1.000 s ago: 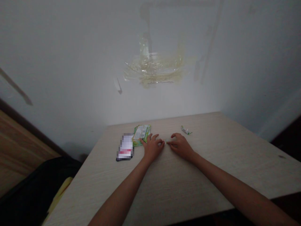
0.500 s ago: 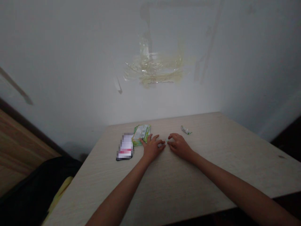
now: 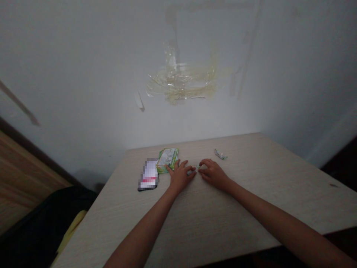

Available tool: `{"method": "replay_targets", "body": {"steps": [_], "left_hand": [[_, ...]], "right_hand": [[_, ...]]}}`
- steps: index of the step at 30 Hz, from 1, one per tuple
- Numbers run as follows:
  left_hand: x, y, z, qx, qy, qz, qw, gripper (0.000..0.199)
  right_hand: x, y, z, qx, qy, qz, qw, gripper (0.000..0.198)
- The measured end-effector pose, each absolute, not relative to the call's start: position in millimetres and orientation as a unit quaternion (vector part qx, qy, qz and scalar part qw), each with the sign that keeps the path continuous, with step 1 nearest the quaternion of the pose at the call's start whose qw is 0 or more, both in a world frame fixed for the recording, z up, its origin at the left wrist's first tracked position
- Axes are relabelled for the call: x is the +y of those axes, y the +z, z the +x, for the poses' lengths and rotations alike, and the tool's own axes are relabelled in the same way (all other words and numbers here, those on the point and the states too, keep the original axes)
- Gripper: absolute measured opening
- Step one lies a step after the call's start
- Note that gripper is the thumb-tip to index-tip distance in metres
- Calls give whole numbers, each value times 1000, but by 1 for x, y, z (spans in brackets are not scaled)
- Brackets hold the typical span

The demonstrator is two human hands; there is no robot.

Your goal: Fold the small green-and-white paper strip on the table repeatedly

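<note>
A small white-and-green piece (image 3: 196, 167), too small to name surely, lies between my two hands just above or on the table. My left hand (image 3: 180, 175) closes thumb and index finger at its left end, while the other fingers spread toward a green-and-white packet (image 3: 167, 160). Fingertips of my right hand (image 3: 213, 174) pinch at the piece's right end, with the other fingers curled. The packet sits just left of my left hand, and printed text shows on its top. What the fingertips cover is hidden.
A pixelated flat item with a dark edge (image 3: 148, 175) lies left of the packet. Behind my right hand is a crumpled wrapper (image 3: 221, 154). The wooden table (image 3: 251, 160) meets a wall (image 3: 111, 93) with tape on it. Dark and yellow cloth (image 3: 73, 227) hangs at the left.
Both hands stay nearly in place. The small piece between the fingertips shows a little differently, with less of it visible near the left fingers.
</note>
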State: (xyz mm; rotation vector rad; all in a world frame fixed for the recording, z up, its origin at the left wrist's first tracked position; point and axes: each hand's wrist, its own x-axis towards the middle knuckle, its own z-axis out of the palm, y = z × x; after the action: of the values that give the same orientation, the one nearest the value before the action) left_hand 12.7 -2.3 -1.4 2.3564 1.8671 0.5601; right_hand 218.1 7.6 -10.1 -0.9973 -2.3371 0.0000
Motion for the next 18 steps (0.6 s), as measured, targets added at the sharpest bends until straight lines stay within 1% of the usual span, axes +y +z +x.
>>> {"method": "replay_targets", "body": {"steps": [8, 14, 18], "left_hand": [[-2, -2, 13, 612, 193, 766, 39, 25], [-3, 0, 13, 616, 191, 762, 50, 25], [-3, 1, 14, 618, 188, 762, 54, 26]], "right_hand": [[7, -12, 220, -870, 25, -383, 309, 18], [8, -14, 221, -842, 14, -430, 325, 20], [8, -13, 221, -849, 12, -429, 309, 19]]}}
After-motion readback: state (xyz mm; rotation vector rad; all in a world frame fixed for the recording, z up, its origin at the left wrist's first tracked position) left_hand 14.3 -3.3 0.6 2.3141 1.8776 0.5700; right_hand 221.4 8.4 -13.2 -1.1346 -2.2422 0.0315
